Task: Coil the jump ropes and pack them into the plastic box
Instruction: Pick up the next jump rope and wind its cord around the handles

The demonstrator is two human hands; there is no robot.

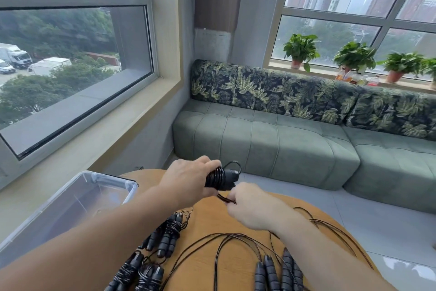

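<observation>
Setting: a corner room with large windows [77, 59] on the left and far walls; a green sofa [271, 139] with leaf-print back cushions runs along the far wall, and potted plants [354, 57] stand on the sill above it.
Surface: a round wooden tabletop [212, 224] in the near centre.
Plastic box: a clear, lidless plastic box [70, 201] stands at the left edge of the tabletop, just beside the left forearm; no rope is visible inside it.
Left hand: the left hand [186, 181] is raised above the far part of the tabletop, its fingers curled round the jump rope bundle [221, 178], a pair of black handles wound with thin black cord; a small loop of cord stands out at the bundle's far end.
Right hand: the right hand [250, 205], just right of and nearer than the bundle, has its fingers pressed together in a pinch on the cord tail [226, 198] that leaves the bundle's underside.
Coiled ropes: three wound bundles [165, 236] lie on the tabletop near left, beside the box.
Loose ropes: uncoiled ropes [278, 272] lie near right, their black handles side by side, and their cords [236, 241] loop across the tabletop and pass under the right forearm.
</observation>
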